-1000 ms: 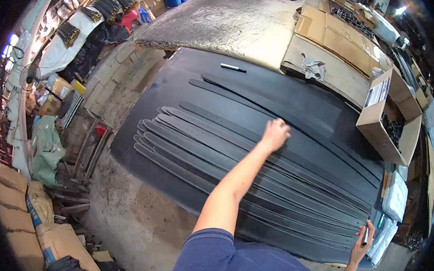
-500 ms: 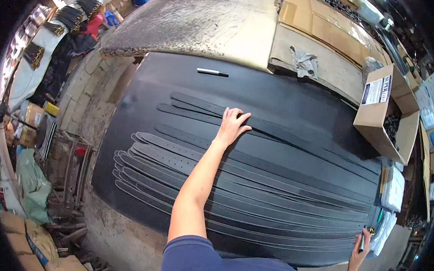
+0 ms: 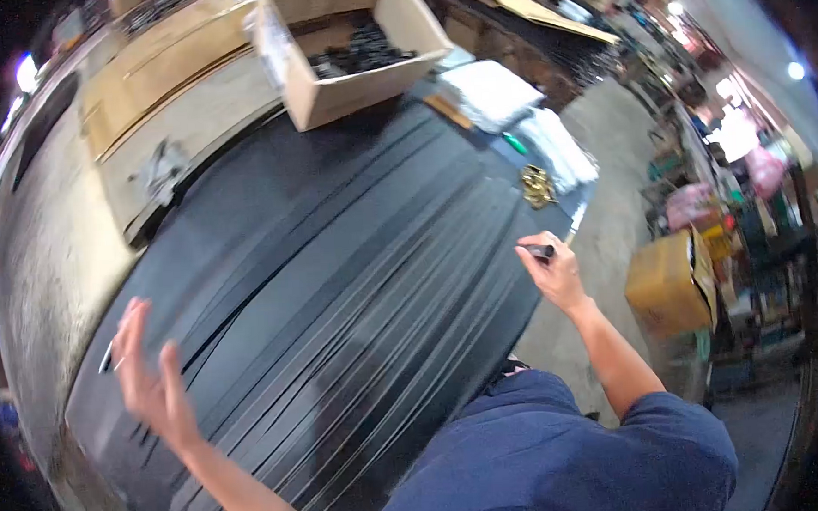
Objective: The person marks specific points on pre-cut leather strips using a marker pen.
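Observation:
Long black belt straps [image 3: 366, 318] lie side by side across a dark table [image 3: 239, 186], blurred by motion. Over the table's left part, my left hand [image 3: 157, 384] is raised with fingers apart, and nothing shows in it. Just behind its fingers lies a silver and black marker [image 3: 106, 357], partly hidden. My right hand [image 3: 558, 274] is at the right edge of the table, near the strap ends, with its fingers closed around a dark pen [image 3: 538, 251]. A small pile of gold-coloured metal pieces [image 3: 538, 186] sits just beyond that hand.
An open cardboard box [image 3: 363, 89] with black pieces inside stands at the table's far edge. White plastic packets [image 3: 493, 96] and a green object [image 3: 515, 143] lie at the far right corner. A brown carton [image 3: 671, 283] stands on the floor to the right.
My view has swung to the right. My left hand has come up off the straps and opened out. My right hand still holds the pen.

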A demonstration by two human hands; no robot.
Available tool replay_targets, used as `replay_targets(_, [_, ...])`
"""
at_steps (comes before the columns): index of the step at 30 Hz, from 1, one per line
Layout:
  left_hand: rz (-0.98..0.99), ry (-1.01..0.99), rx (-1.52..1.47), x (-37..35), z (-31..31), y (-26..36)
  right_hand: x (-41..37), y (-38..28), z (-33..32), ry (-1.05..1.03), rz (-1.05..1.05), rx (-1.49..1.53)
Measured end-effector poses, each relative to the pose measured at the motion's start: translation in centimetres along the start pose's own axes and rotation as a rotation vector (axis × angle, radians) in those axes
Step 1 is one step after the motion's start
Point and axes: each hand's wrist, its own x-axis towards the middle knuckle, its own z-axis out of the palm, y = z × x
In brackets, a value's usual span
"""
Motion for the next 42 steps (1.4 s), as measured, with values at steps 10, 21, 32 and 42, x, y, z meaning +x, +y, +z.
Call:
replay_targets(10, [0.850,-0.285,-0.946,7.9,-1.1,17.0,-2.2,7.6,-5.3,0.035,-0.002,-0.171])
replay_targets(21, [0.947,-0.298,-1.145,14.0,24.4,34.7,-2.0,22.4,-11.6,0.052,0.219,-0.066])
replay_targets(32, [0.017,-0.594,-0.958,8.9,57.1,54.5,-10.5,47.4,-27.7,0.356,0.809,-0.045])
replay_targets(42, [-0.824,-0.366,-0.446,5.7,56.7,29.0,-26.4,54.6,-30.1,0.281,1.270,-0.030])
